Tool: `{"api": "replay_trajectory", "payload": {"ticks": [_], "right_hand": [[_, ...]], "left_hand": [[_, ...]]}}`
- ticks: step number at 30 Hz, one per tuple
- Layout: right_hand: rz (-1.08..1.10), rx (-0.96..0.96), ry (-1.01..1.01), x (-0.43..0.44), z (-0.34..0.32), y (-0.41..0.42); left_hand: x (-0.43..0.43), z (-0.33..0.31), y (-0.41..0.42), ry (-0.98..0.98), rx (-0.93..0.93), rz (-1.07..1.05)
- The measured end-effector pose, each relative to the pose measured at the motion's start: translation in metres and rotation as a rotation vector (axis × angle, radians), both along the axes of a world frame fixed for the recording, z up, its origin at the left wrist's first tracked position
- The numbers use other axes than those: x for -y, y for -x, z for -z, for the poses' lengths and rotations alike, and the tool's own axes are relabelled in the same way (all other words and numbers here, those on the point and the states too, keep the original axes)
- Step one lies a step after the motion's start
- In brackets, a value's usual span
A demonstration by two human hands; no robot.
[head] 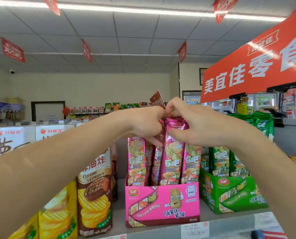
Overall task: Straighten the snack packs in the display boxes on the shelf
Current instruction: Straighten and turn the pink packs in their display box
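A pink display box (162, 204) stands on the grey shelf (230, 219), filled with several tall pink snack packs (137, 161) standing upright. My right hand (193, 125) pinches the top of the middle pink pack (171, 163), thumb on its front. My left hand (145, 125) grips the tops of the packs just left of it, fingers curled over them. The two hands touch above the box. A green display box (230, 195) with green snack packs (221, 161) sits to the right.
A brown chip canister (95, 192) and yellow chip canisters (57, 218) stand left of the pink box. Price tags (194, 229) line the shelf edge. A large red sign (257, 66) hangs at upper right. More shelves and a counter lie behind.
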State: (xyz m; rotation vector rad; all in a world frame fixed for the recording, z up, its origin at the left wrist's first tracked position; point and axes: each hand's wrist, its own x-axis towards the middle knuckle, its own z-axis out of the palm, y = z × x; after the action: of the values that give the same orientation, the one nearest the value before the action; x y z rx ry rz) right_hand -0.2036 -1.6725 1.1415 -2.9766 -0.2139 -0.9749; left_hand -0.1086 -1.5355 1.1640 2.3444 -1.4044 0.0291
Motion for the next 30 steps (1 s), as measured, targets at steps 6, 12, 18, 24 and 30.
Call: {"api": "replay_trajectory", "payload": {"ticks": [6,12,18,24,30], "right_hand": [[0.077,0.018,0.092,0.001,0.004,0.001],[0.093,0.248,0.117,-0.001,0.033,-0.009],[0.078,0.275,0.052,0.006,0.041,-0.009],[0.156,0.069,0.089,0.005,0.017,-0.004],[0.131,-0.105,0.061,0.007,-0.001,0.0]], "left_hand": [[-0.001,-0.011,0.002,0.062,0.529,-0.111],[0.009,-0.023,-0.017,-0.046,0.709,-0.113],[0.029,-0.016,-0.044,-0.318,0.601,-0.163],[0.03,-0.025,-0.047,-0.24,0.553,-0.233],[0.033,-0.022,-0.049,-0.283,0.515,-0.34]]}}
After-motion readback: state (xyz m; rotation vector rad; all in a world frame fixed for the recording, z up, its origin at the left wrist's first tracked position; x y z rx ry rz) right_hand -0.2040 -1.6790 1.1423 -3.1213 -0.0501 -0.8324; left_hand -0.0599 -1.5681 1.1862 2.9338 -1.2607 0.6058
